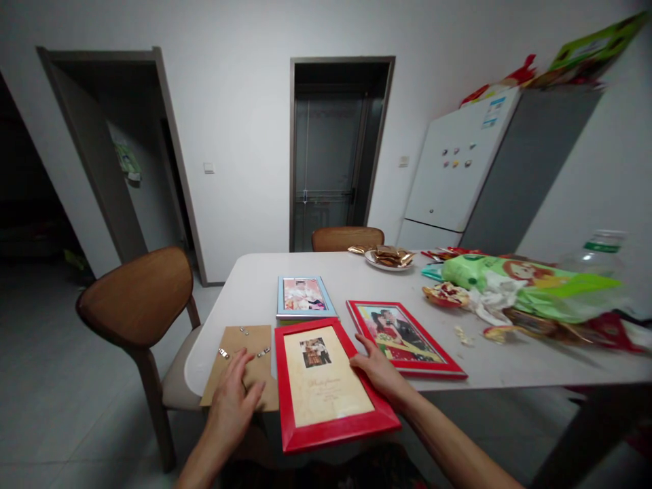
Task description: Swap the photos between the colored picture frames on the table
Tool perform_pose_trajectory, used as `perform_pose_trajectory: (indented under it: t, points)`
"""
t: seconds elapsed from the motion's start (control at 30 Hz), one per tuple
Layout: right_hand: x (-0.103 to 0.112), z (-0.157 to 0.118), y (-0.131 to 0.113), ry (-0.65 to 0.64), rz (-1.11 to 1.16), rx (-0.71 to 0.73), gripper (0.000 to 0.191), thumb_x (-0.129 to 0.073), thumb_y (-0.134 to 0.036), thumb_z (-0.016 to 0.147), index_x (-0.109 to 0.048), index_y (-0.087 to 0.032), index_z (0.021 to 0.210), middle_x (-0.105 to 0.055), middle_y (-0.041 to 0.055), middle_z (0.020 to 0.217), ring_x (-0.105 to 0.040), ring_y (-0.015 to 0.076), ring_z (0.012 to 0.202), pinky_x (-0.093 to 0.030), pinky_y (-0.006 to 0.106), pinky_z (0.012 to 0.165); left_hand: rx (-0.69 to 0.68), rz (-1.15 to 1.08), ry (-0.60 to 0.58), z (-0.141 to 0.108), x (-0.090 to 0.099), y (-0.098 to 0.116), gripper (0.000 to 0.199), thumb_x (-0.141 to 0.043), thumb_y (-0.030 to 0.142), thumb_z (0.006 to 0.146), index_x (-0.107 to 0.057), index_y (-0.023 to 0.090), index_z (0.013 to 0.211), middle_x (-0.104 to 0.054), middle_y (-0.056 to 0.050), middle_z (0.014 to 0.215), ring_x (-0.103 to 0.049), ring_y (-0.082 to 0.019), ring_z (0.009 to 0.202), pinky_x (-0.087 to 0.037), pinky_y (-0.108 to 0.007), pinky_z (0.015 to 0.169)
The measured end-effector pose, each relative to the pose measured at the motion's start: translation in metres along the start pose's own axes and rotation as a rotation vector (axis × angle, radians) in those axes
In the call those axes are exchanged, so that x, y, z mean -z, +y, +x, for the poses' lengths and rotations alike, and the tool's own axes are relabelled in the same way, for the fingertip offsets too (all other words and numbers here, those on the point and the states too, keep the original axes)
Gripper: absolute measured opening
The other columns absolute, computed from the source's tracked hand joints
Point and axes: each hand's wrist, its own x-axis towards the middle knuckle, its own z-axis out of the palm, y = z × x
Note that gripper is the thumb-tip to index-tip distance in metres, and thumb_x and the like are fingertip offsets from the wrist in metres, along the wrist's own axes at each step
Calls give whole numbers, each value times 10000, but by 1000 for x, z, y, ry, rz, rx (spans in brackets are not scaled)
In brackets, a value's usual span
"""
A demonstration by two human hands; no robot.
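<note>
My right hand (pixel 379 372) holds the right edge of a red picture frame (pixel 326 401), its thumb lying over the border. A cream insert with a small group photo shows through the front, and the frame's near end reaches past the table edge. My left hand (pixel 235 401) rests on or just over a brown backing board (pixel 237 346), fingers apart and nothing held; contact is unclear. Small metal clips (pixel 223 353) are on that board. Behind the held frame lies a light blue picture frame (pixel 303 297). To its right is another red picture frame (pixel 402 339) with a couple's photo.
On the white table (pixel 249 285), a plate of wrapped snacks (pixel 390 257) stands at the back. Opened pomegranate (pixel 445 295), a green bag (pixel 540 282) and a clear bottle (pixel 593 255) crowd the right side. Wooden chairs (pixel 137 299) stand left and behind.
</note>
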Motion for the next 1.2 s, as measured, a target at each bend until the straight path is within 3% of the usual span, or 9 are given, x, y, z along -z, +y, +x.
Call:
perform_pose_trajectory:
  t: [0.1, 0.23, 0.33, 0.47, 0.53, 0.7, 0.93, 1.07, 1.2]
  points:
    - [-3, -13, -13, -89, 319, -39, 756, -358, -136, 635, -59, -125, 1329, -626, 34, 722, -595, 165, 582, -450, 291, 572, -60, -104, -139, -9, -19, 40, 426, -498, 240, 687, -486, 150, 1103, -417, -113, 1271, -356, -229, 1185, -279, -405, 991]
    - [-10, -27, -34, -119, 429, 20, 761, -408, -131, 606, -137, -165, 1316, -630, 19, 743, -586, 147, 569, -457, 275, 568, -132, -198, -287, -16, -40, 77, 503, -575, 267, 652, -475, 170, 1135, -368, -113, 1310, -330, -258, 1198, -274, -433, 994]
    - [-15, -31, -43, -118, 395, 83, 695, -495, -191, 619, -263, -175, 1274, -615, 3, 688, -540, 115, 498, -440, 239, 509, -206, -184, -275, -15, -47, 92, 568, -590, 278, 639, -435, 169, 1175, -327, -114, 1335, -298, -274, 1213, -262, -463, 996]
    - [-14, -25, -42, -121, 240, 168, 629, -515, -291, 655, -327, -168, 1243, -582, -10, 634, -496, 94, 450, -401, 210, 437, -415, -117, -139, -12, -42, 98, 527, -497, 150, 660, -409, 178, 1179, -406, -87, 1279, -341, -236, 1185, -290, -421, 994]
    - [-10, -19, -35, -88, 95, 178, 625, -498, -285, 666, -319, -154, 1250, -553, -25, 585, -502, 99, 462, -386, 198, 432, -406, -128, -20, -10, -33, 95, 499, -436, 104, 671, -408, 186, 1162, -484, -83, 1184, -432, -211, 1102, -366, -379, 938]
    - [7, -3, -10, 81, -343, 199, 597, -442, -227, 685, -318, -87, 1252, -526, -32, 544, -478, 109, 468, -340, 202, 448, -59, -199, 225, -8, -1, 64, 398, -433, 194, 718, -416, 185, 1116, -549, -64, 958, -551, -191, 854, -470, -311, 708]
    - [10, 13, 11, 203, -837, 298, 474, -421, -225, 718, -454, -61, 1161, -624, 111, 805, -568, 194, 741, -379, 266, 667, 193, -201, 141, -19, 7, 3, 360, -499, 322, 673, -503, 157, 993, -605, -56, 875, -577, -222, 815, -452, -324, 698]
    - [5, 14, 13, 211, -971, 321, 379, -421, -237, 739, -499, -90, 1079, -611, 144, 933, -564, 222, 852, -371, 278, 713, 206, -29, 44, -25, 4, -5, 361, -467, 355, 696, -513, 163, 998, -616, -32, 764, -593, -207, 718, -448, -308, 650]
    - [2, 13, 14, 197, -1054, 326, 301, -429, -244, 740, -527, -111, 990, -606, 141, 937, -565, 223, 851, -374, 281, 705, 175, 151, -18, -25, 6, -2, 297, -417, 337, 739, -515, 202, 985, -609, -53, 939, -583, -206, 850, -438, -298, 708]
